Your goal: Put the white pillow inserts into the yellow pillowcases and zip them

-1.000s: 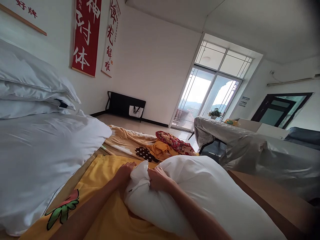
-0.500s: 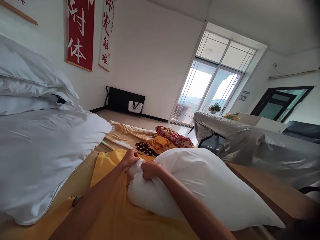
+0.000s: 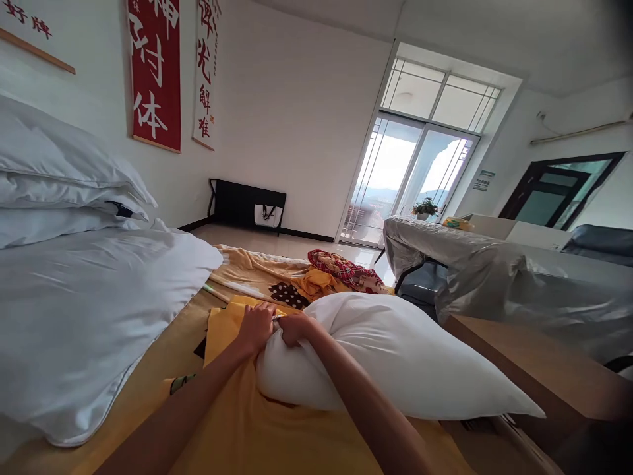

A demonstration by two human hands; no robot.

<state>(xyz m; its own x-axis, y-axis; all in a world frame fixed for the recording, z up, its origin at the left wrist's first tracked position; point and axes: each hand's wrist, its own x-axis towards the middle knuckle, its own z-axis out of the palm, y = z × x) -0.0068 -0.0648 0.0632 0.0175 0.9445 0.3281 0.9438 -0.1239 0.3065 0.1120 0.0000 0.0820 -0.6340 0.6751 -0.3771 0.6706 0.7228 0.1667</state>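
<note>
While both bare arms reach forward from six o'clock, the left hand (image 3: 257, 325) and right hand (image 3: 293, 328) meet at the near corner of a plump white pillow (image 3: 390, 356), fingers closed tight on bunched fabric there. The pillow lies on a yellow printed cloth (image 3: 247, 422) spread over the bed, stretching away toward three o'clock. By the look of it, the step in hand is working the pillow's corner at the edge of the yellow cloth, possibly a case, though the pinch point is too small to tell; the next move would call for a steady pull with both fists kept closed. At nine o'clock sits a heap of white bedding (image 3: 89, 303). At eleven o'clock hang a red scroll (image 3: 153, 72) with large white Chinese characters and a white scroll (image 3: 205, 72) with red ones; I cannot read them reliably. A glass balcony door (image 3: 410, 178) glows at one o'clock.
</note>
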